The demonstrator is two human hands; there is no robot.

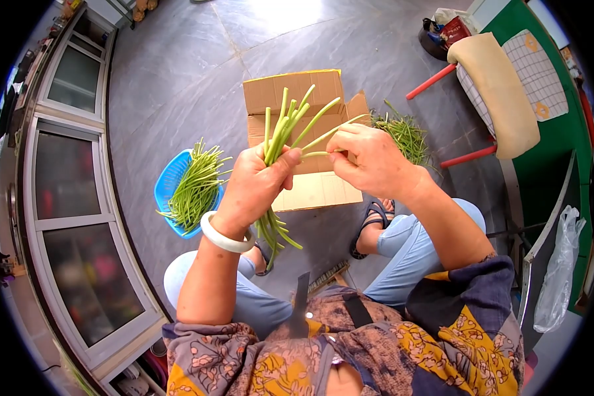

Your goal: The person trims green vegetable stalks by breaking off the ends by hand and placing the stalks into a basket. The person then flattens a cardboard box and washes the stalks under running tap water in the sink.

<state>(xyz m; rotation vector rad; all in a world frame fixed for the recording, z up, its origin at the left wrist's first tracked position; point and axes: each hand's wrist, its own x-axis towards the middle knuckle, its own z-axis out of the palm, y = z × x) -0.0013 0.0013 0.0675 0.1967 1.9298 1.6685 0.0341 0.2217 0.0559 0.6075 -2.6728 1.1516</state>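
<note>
My left hand (pixel 263 179) is wrapped round a bunch of long green stems (pixel 284 129), whose thick ends fan upward and whose thin ends hang below the fist. To its right, my right hand (pixel 369 158) pinches pale green stem ends between thumb and fingers. Beneath both hands lies an open cardboard box (pixel 317 191) on the floor. A blue basket (pixel 170 181) at the left holds many more green stems (pixel 201 185). Right of the box is a loose pile of green stems (pixel 406 135).
Cabinets with glass doors (pixel 72 198) line the left side. A cushioned chair with red legs (pixel 501 99) stands at the upper right, near a dark container (pixel 432 43). A clear plastic bag (pixel 560 270) hangs at the right. My sandalled feet flank the box's near side.
</note>
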